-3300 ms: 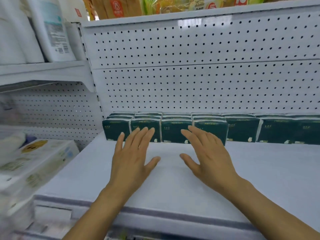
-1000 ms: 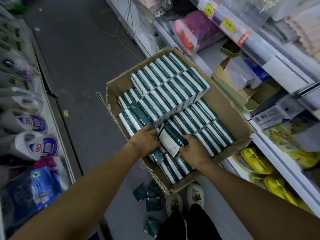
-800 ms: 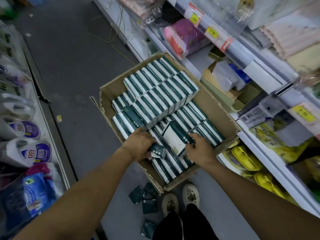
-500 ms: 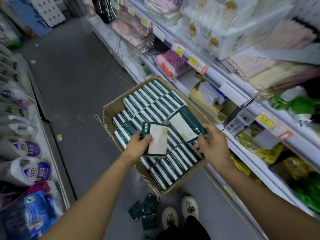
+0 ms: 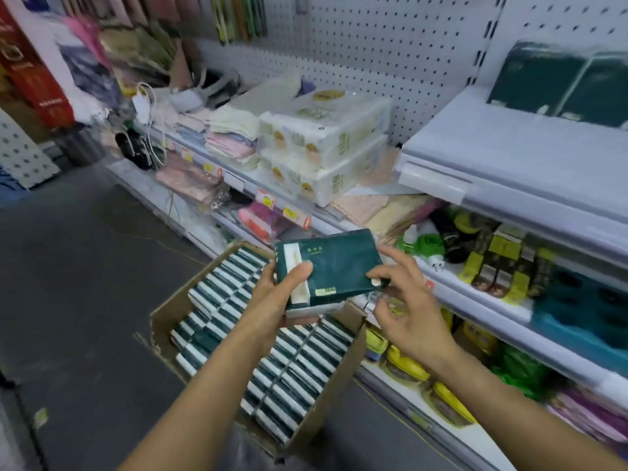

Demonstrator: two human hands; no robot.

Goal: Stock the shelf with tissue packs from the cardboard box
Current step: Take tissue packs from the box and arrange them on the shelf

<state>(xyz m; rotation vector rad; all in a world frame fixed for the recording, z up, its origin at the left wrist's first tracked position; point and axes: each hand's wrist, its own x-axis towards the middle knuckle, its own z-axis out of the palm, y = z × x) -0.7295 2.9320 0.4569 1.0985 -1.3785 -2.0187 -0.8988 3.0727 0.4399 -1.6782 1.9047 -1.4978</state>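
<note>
The shelf [image 5: 503, 154] I'm filling is up to my right with green packs along its back, and the box [image 5: 326, 396] sits on the floor below, still nearly full. My left hand [image 5: 275, 297] holds two stacked packs [image 5: 331, 266] above the box, thumb curled over the top one, while my right hand [image 5: 404, 311] only pinches their far corner with fingers [image 5: 382, 273] otherwise loose; I judge the lower pack could slide out as I swing up, since it is barely clamped. Half a second ago each hand held one pack apart, lower over the box; now they are stacked and raised.
</note>
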